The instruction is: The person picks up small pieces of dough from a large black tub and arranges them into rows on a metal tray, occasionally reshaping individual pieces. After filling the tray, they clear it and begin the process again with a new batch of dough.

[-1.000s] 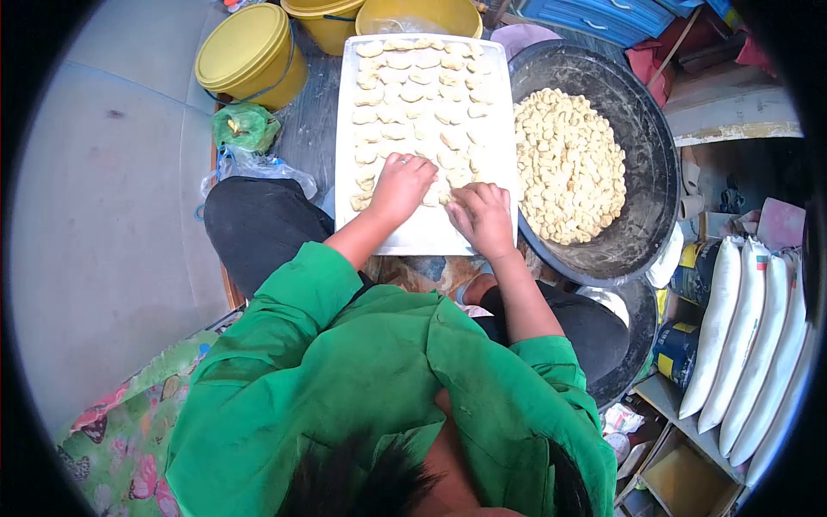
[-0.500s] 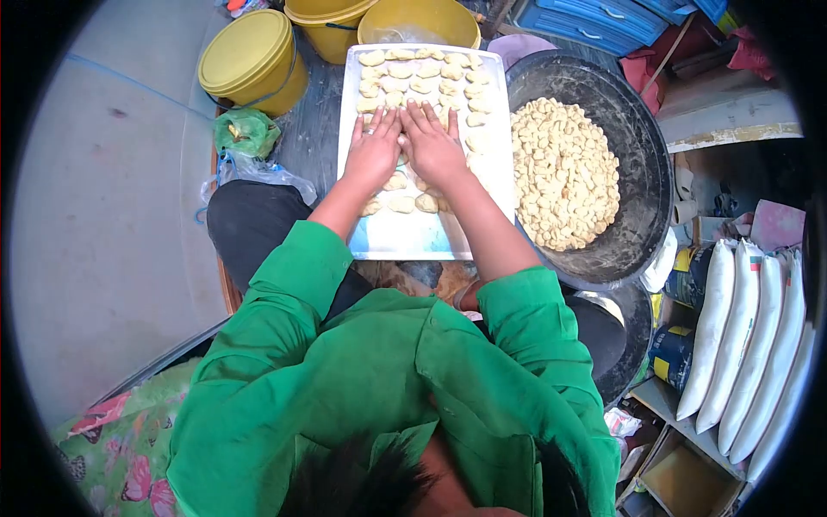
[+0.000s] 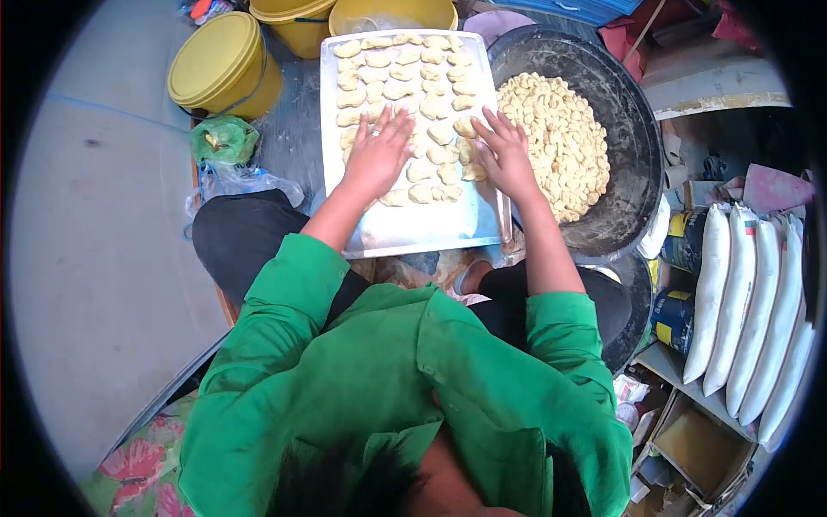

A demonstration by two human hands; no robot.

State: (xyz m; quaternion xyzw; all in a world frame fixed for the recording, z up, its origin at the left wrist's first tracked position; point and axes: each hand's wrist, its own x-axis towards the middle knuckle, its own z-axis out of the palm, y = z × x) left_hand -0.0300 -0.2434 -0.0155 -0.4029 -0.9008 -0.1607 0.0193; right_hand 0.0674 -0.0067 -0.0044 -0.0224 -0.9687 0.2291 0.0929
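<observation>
A wide black pan [image 3: 633, 103] sits at 2 o'clock from my lap, its floured wall bare on the far side and a heap of cut dough [image 3: 560, 138] piled inside. Just left of it, at 12 o'clock, lies the metal tray [image 3: 431, 231], its near strip bare and the rest covered in rows of dough pieces [image 3: 405, 82]. At 10 o'clock stands a lidded yellow bucket [image 3: 220, 65], with 2 more yellow tubs [image 3: 392, 13] beyond the tray's far edge. At 4 o'clock, 4 white filled bags [image 3: 749, 310] lean side by side.

My left hand [image 3: 375, 159] lies flat, fingers spread and released, palm down on the pieces at the tray's left-middle, grasping nothing. My right hand [image 3: 508, 159] is also released, fingers [image 3: 493, 129] splayed, resting over the tray's right edge between the rows and the pan, touching the pieces there. A green plastic bag [image 3: 222, 138] sits crumpled at 10 o'clock, near the bucket.
</observation>
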